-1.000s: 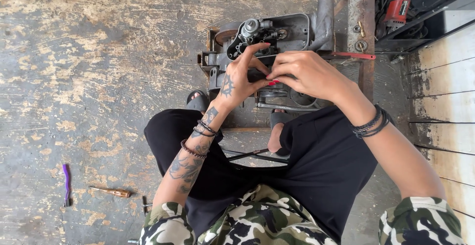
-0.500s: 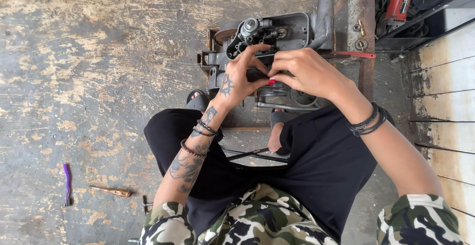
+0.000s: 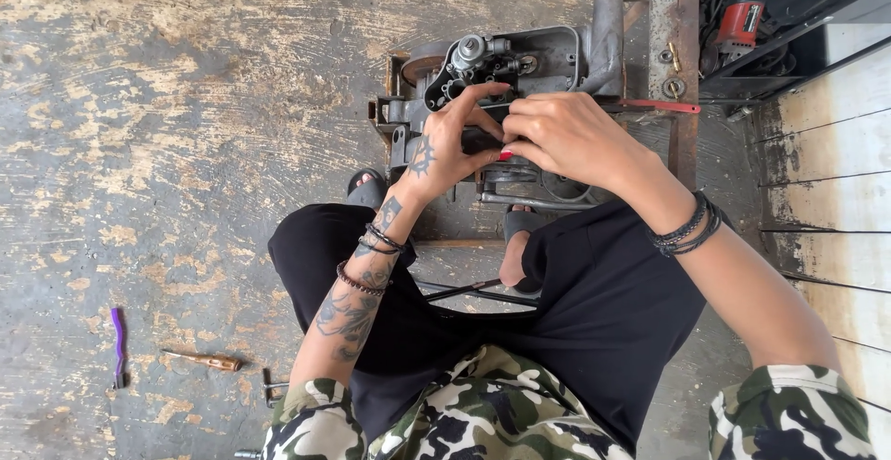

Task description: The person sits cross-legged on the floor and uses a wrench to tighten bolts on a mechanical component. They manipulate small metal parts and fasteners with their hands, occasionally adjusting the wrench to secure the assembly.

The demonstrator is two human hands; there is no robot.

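Observation:
A grey metal machine assembly (image 3: 548,56) stands on the concrete floor in front of me, with a round fitting on its top left. My left hand (image 3: 450,144) rests on the machine's near side, index finger stretched up toward the round fitting. My right hand (image 3: 566,130) meets it from the right, fingers pinched together on a small dark part with a red tip (image 3: 504,155). Both hands press close around that part, which is mostly hidden. My knees in black trousers lie just below.
A rusty metal frame (image 3: 684,70) runs along the machine's right side. A red power tool (image 3: 742,19) lies at the top right. On the floor at lower left lie a purple tool (image 3: 118,344) and a wooden-handled screwdriver (image 3: 209,360). White boards (image 3: 835,172) sit to the right.
My hands stay on the machine with only slight finger shifts; the left index finger has stretched a little farther up.

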